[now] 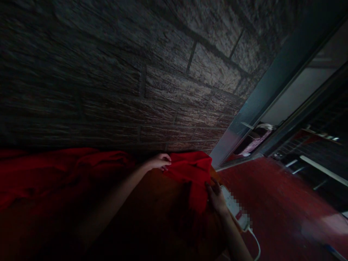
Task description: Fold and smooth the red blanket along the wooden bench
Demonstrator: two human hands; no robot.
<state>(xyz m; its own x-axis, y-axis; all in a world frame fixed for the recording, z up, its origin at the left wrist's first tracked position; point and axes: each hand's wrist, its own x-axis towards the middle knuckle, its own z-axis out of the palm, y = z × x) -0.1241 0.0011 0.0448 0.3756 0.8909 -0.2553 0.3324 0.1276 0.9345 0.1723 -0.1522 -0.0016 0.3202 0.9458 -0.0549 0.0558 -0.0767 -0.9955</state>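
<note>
A red cloth [190, 168] lies over the far corner of a dark wooden table [152, 206], and more of it [54, 174] spreads along the left by the wall. My left hand [160, 161] pinches the cloth's upper edge with closed fingers. My right hand [216, 195] grips the cloth's hanging lower corner at the table's right edge. Both forearms reach in from below.
A rough brick wall [136, 79] rises right behind the table. A white power strip [235, 208] with a white cable lies by my right hand. To the right are a red floor [272, 203] and a metal door frame [258, 105].
</note>
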